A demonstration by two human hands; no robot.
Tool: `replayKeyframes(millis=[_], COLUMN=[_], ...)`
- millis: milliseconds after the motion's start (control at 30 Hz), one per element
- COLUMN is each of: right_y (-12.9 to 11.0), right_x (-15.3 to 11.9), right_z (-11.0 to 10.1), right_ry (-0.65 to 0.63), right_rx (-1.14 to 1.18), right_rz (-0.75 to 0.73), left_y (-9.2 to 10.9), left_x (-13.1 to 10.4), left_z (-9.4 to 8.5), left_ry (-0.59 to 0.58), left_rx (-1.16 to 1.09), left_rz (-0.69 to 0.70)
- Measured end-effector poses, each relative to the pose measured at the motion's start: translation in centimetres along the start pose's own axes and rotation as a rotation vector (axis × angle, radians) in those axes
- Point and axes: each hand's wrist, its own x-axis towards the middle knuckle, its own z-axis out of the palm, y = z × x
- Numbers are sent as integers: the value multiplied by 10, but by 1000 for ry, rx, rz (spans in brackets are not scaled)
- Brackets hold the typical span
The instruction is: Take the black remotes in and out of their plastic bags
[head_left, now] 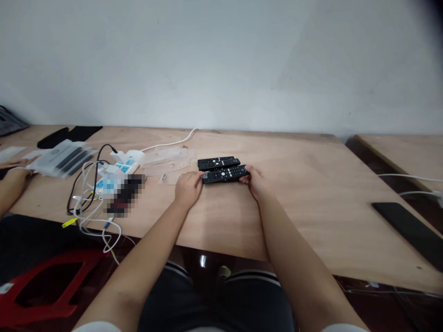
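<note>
A black remote control (224, 174) with rows of small buttons lies crosswise between my two hands, just above or on the wooden table (304, 198). My left hand (188, 188) has its fingers closed on the remote's left end. At the right end, my right hand (254, 180) pinches it between thumb and fingers. Right behind it lies another black remote control (216, 162), partly covering a further dark one whose end sticks out on the right. To the left of my left hand are clear plastic bags (169, 159), lying flat.
A white power strip (129, 161) with tangled cables and a blurred-out dark object stands left. Another person's hand (17, 166) is near plastic-wrapped packs (65, 157) at far left. A black flat slab (408, 226) lies right, near a gap before a second table (408, 152).
</note>
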Motion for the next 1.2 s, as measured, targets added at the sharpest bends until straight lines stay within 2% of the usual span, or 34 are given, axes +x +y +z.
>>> replayKeyframes(millis=[267, 467, 800, 1000, 1200], right_y=[-3, -3, -4, -2, -3], right_x=[-1, -1, -2, -1, -2], right_z=[2, 2, 2, 1, 2], right_ry=[1, 49, 12, -3, -19], right_rx=[-7, 39, 4, 25, 31], right_rz=[9, 27, 20, 12, 5], left_y=[-3, -4, -5, -6, -6], left_x=[-1, -1, -3, -4, -6], left_z=[1, 1, 6, 8, 11], left_ry=[13, -9, -48, -30, -87], left_rx=[5, 5, -54, -80, 1], left_rz=[48, -20, 28, -1, -72])
